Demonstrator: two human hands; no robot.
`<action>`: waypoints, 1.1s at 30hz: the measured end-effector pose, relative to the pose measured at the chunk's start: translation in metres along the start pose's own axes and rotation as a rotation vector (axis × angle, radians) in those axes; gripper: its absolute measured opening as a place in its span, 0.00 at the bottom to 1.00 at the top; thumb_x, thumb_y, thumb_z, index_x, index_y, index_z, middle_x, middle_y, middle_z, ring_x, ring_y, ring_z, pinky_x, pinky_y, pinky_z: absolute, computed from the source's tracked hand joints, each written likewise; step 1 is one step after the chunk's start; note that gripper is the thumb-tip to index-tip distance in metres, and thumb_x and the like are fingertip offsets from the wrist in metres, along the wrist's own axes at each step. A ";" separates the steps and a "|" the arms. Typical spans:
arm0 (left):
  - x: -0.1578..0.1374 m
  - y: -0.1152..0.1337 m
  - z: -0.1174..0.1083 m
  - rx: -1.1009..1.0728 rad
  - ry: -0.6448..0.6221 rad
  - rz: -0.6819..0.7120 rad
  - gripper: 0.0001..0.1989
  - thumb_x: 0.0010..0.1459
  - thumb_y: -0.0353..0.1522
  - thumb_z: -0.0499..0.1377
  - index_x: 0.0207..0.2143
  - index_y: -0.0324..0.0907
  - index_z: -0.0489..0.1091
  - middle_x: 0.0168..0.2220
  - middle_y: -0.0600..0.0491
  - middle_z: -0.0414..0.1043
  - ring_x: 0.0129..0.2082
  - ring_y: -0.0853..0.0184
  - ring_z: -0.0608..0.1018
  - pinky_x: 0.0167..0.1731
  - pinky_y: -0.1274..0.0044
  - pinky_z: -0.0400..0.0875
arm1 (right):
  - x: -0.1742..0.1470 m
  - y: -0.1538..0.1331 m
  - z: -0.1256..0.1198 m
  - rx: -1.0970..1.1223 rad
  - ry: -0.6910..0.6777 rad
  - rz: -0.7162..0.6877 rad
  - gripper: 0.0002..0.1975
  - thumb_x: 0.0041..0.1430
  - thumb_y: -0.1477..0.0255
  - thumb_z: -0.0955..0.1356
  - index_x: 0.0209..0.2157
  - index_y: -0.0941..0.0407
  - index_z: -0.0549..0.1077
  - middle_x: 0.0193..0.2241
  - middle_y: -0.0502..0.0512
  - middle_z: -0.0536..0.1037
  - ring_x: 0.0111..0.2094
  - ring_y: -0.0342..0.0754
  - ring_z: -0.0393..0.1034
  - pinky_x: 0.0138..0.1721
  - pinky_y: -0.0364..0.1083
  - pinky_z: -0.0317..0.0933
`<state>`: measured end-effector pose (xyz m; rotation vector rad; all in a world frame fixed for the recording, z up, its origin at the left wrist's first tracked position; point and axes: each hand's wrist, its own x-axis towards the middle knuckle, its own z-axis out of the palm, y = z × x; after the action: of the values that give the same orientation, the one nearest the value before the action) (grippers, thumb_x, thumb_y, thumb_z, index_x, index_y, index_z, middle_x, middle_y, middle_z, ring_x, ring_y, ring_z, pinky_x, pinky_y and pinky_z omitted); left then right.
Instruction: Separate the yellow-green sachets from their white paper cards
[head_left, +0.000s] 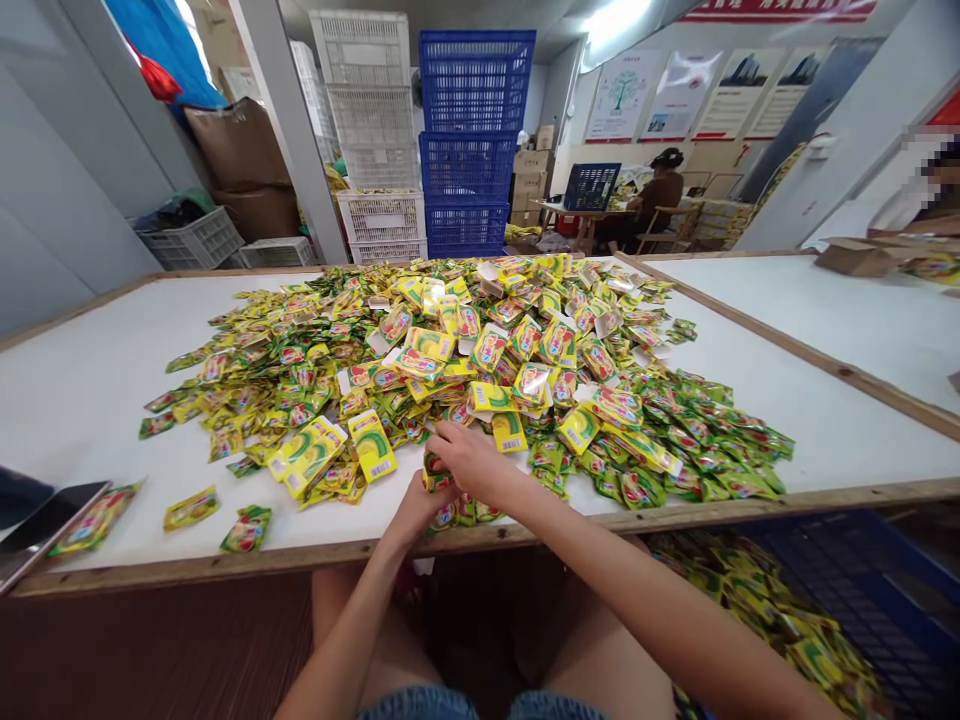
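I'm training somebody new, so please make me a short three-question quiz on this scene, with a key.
1. True or false: a packet shows between the left hand and the right hand.
2. Which colour is the tall crate stack just right of the white crates? A) red B) blue C) orange
3. Fill in: the phone lies at the table's ____ side, from the wearer's view.

Key: 1. True; 2. B; 3. left
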<state>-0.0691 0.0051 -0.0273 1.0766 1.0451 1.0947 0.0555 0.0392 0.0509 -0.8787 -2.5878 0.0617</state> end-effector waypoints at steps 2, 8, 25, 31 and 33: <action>-0.001 0.001 0.000 0.009 0.023 0.005 0.14 0.37 0.35 0.66 0.25 0.37 0.68 0.21 0.54 0.73 0.21 0.67 0.74 0.26 0.76 0.68 | 0.003 -0.001 0.003 0.014 0.028 0.001 0.03 0.54 0.80 0.64 0.31 0.58 0.67 0.32 0.56 0.66 0.35 0.47 0.60 0.34 0.43 0.55; -0.003 0.003 0.000 -0.062 0.018 0.007 0.12 0.38 0.33 0.65 0.26 0.38 0.67 0.20 0.56 0.72 0.20 0.68 0.74 0.27 0.75 0.69 | 0.004 -0.003 0.013 0.144 0.103 0.014 0.04 0.56 0.80 0.63 0.33 0.58 0.66 0.33 0.56 0.65 0.35 0.47 0.60 0.36 0.44 0.57; -0.002 -0.001 -0.004 0.153 0.048 0.104 0.14 0.42 0.38 0.63 0.30 0.37 0.70 0.26 0.54 0.73 0.26 0.67 0.73 0.28 0.78 0.67 | -0.031 -0.006 0.011 0.194 0.132 0.147 0.07 0.55 0.72 0.65 0.26 0.56 0.72 0.43 0.58 0.66 0.47 0.53 0.54 0.46 0.54 0.52; -0.006 0.003 0.000 0.068 0.116 0.135 0.24 0.43 0.37 0.63 0.43 0.40 0.62 0.32 0.52 0.74 0.29 0.66 0.75 0.32 0.76 0.69 | -0.048 -0.006 0.030 0.659 0.356 0.415 0.07 0.56 0.73 0.62 0.38 0.56 0.65 0.35 0.53 0.70 0.38 0.46 0.64 0.41 0.48 0.59; -0.010 0.005 0.002 0.003 0.163 0.174 0.30 0.43 0.35 0.64 0.47 0.44 0.54 0.34 0.53 0.73 0.29 0.68 0.75 0.32 0.76 0.69 | -0.052 -0.006 0.040 0.809 0.405 0.473 0.07 0.55 0.73 0.62 0.38 0.56 0.64 0.34 0.52 0.70 0.36 0.45 0.66 0.38 0.46 0.61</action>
<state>-0.0697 -0.0042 -0.0211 1.1109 1.0965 1.3390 0.0742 0.0074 -0.0038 -1.0036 -1.6882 0.8886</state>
